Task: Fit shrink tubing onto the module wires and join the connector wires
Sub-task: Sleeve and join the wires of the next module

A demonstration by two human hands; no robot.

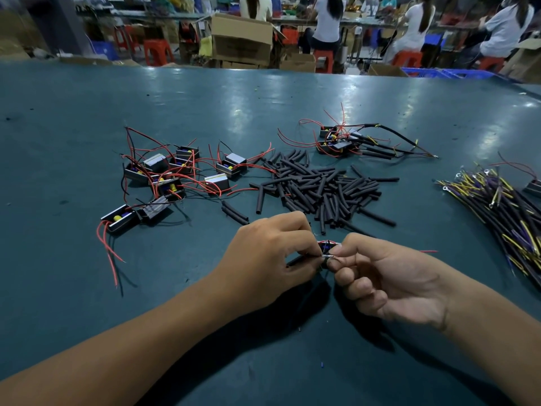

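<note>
Head view: over the green table (87, 288), near its front edge, the left hand (269, 256) and right hand (386, 276) meet fingertip to fingertip, both curled and pinching the thin wires (328, 256) of a small module (327, 246) held between them. Just behind lies a heap of black tubing (319, 186). Loose modules (172, 180) with red leads sit left, finished ones (339, 142) behind, connector wires (503, 206) right.

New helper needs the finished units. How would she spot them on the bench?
On the green table, look beyond the loose pile of black tubing, toward the far right. The finished cluster sits there; unlike the bare red-wired modules at left, its wires wear black sleeves.
</note>
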